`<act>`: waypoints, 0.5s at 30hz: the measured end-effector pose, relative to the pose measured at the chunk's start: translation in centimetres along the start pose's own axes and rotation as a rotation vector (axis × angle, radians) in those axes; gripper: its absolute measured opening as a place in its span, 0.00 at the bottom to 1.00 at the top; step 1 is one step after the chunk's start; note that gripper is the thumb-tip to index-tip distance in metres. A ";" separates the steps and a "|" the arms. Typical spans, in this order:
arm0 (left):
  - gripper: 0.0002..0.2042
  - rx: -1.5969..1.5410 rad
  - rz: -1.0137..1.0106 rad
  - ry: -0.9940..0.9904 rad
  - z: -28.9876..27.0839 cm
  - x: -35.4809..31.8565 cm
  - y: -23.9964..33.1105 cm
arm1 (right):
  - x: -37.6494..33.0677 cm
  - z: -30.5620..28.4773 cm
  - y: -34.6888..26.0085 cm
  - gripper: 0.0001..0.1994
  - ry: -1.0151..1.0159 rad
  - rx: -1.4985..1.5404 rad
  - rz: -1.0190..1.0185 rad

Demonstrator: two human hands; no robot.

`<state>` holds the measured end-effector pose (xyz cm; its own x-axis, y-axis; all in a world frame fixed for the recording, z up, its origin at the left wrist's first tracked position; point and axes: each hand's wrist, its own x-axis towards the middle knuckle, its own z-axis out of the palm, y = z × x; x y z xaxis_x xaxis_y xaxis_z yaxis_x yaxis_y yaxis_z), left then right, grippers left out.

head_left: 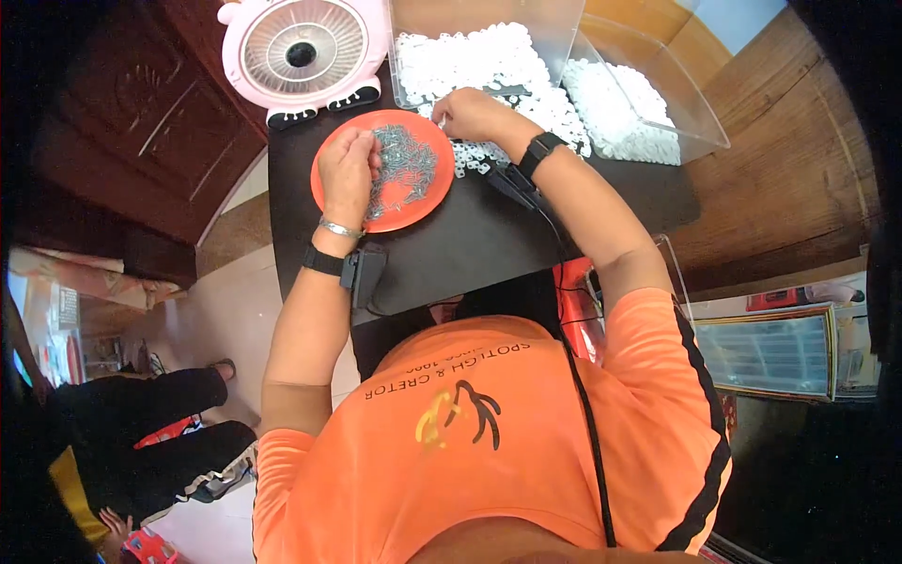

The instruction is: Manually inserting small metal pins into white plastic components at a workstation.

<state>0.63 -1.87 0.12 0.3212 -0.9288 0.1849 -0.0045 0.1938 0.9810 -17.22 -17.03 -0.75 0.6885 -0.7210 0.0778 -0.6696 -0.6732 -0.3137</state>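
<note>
Here I am at the dark table (451,268), my left hand (348,167) over the left part of the round orange-red plate (402,218), fingers curled inward and knuckles up; whether anything sits inside that curl, I can't tell, because the back of the hand hides it. Right beside it, spread across the plate, lies a loose heap of thin grey metal fasteners (411,162), pointing every which way. Over to my right hand (477,113), just off the plate's upper right edge: its fingertips are drawn together beside the loose white pieces (564,117) scattered on the tabletop, with a whitish bit showing at the tips, but I can't tell whether I've got a grip on it. Behind that, more white pieces fill a clear box (561,33), and a second clear container (703,148) stands to its right, with plenty inside too. At the far left of the table, a pink fan (303,56) on black-and-white feet faces me, just beyond the plate. Black bands circle both my wrists, a silvery bracelet (340,228) on the left.
</note>
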 end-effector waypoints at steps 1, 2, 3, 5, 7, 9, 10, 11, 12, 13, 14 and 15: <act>0.12 0.006 -0.008 0.009 -0.1 0.0 0.1 | 0.0 -0.2 -0.3 0.06 0.002 0.001 -0.007; 0.12 0.009 -0.004 0.014 -0.3 0.1 -0.1 | -0.2 -0.5 -0.6 0.07 -0.003 -0.029 -0.034; 0.12 0.021 0.010 0.020 -0.5 0.2 -0.3 | -0.2 -0.7 -0.9 0.07 -0.008 -0.059 -0.060; 0.12 0.032 0.023 0.016 -0.4 0.1 -0.4 | -0.2 -0.7 -0.8 0.09 -0.028 -0.090 -0.034; 0.12 0.018 0.023 0.029 -0.5 0.0 -0.1 | -0.6 -0.7 -0.5 0.06 0.053 -0.075 -0.017; 0.11 0.016 0.023 0.011 -0.7 0.3 -0.3 | -0.7 -0.5 -0.2 0.06 0.067 -0.001 0.019; 0.11 0.012 0.022 -0.004 -0.7 0.4 -0.5 | -0.7 -0.5 -0.1 0.05 0.079 0.072 0.054; 0.11 0.006 0.029 0.001 -0.8 0.4 -0.7 | -0.8 -0.5 0.1 0.05 0.080 0.063 0.048; 0.11 0.010 0.061 -0.014 -0.8 0.3 -1.0 | -1.2 -0.4 0.3 0.06 0.118 0.075 0.027; 0.11 0.013 0.094 -0.024 -0.7 0.1 -0.8 | -1.5 -0.4 0.4 0.06 0.154 0.086 0.002; 0.11 0.011 0.047 -0.025 -0.4 0.1 -0.7 | -1.9 -0.7 0.7 0.06 0.195 0.107 -0.040; 0.11 0.007 0.050 -0.017 -0.2 0.6 -0.5 | -1.8 -1.1 1.1 0.06 0.192 0.102 -0.047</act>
<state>0.98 -2.45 -0.28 0.3042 -0.9232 0.2347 -0.0263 0.2381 0.9709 -19.55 -16.63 -0.16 0.6460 -0.7139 0.2701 -0.5998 -0.6936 -0.3988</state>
